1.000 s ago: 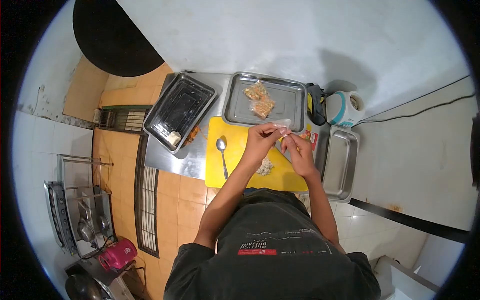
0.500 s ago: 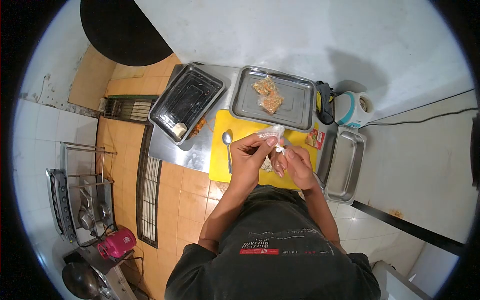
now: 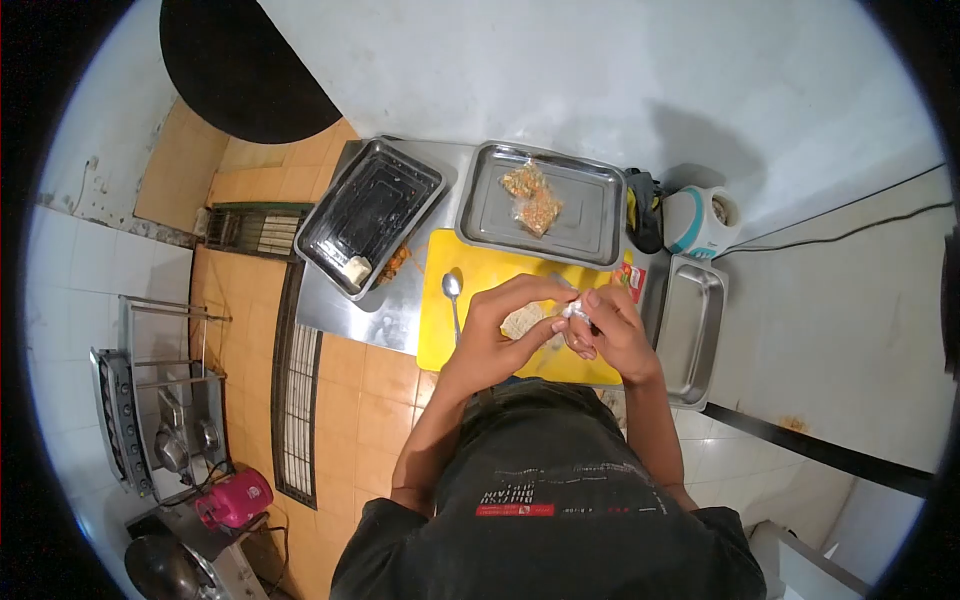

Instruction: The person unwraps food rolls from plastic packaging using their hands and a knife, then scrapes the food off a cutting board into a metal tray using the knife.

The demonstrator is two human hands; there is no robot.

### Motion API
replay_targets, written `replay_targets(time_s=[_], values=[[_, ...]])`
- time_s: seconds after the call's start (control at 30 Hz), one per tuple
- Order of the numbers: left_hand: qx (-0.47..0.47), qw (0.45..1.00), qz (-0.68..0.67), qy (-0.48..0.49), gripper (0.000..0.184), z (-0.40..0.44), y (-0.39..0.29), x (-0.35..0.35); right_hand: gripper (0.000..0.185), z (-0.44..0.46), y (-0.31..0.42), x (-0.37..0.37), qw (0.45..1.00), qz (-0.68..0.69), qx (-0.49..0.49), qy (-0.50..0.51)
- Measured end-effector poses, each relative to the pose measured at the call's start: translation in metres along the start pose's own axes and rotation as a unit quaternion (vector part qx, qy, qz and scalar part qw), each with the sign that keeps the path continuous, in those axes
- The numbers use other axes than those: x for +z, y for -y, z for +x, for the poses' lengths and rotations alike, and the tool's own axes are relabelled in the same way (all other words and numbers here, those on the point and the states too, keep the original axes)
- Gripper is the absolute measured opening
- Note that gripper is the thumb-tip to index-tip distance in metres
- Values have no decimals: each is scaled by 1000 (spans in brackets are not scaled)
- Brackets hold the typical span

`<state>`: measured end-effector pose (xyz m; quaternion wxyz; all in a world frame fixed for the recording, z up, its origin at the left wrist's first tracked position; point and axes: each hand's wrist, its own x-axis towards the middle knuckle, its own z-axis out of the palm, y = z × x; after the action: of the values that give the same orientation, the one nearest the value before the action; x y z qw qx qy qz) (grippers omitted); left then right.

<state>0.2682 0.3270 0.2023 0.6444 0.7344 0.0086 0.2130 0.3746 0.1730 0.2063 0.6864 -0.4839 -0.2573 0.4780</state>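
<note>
Whitish, see-through plastic (image 3: 574, 310) is bunched between your two hands, above the yellow cutting board (image 3: 435, 335). Half a second ago its filmy end stood up beyond your fingers; now it sits low among the fingertips, so the work seems centred on that small gathered part. Your right hand (image 3: 626, 337) has its grip pinching the plastic. Your left hand (image 3: 488, 330) meets it from the other side, thumb and forefinger apart at the tips; you cannot tell whether that grip pinches too. A pale heap of food (image 3: 523, 320) now shows through the left hand's gap, partly hidden by your fingers.

Left of it lies a spoon (image 3: 452, 285). Beyond the board, a metal tray (image 3: 585, 222) holds two filled packets (image 3: 530, 198). Farther left, a dark tray (image 3: 365, 210) with a white block (image 3: 355, 269) rests on the steel surface (image 3: 385, 325). Your right hand stands between you and a red packet (image 3: 635, 284).
</note>
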Motion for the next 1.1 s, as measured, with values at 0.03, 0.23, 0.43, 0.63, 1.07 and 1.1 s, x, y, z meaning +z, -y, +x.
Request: replay_targets(time_s=[0.03,0.23,0.43,0.63,1.07,1.1], values=[[14,1000,0,-6,25,-1,3,1,53,0,4,0,999,-30,-1,11],[-38,994,-49,-90,16,-8,12,12,55,3,-6,-3,991,-66,-106,-42],[-89,969,-163,-165,6,-6,4,14,30,15,-17,7,918,-250,-261,-164],[-34,990,-41,-128,3,-3,3,9,20,18,-25,16,910,-283,-252,-170],[-70,996,-50,-21,6,-8,-9,6,17,6,-36,11,986,-77,-132,-71],[-73,996,-54,-15,5,-9,-10,6,17,6,-33,11,986,-77,-132,-71]])
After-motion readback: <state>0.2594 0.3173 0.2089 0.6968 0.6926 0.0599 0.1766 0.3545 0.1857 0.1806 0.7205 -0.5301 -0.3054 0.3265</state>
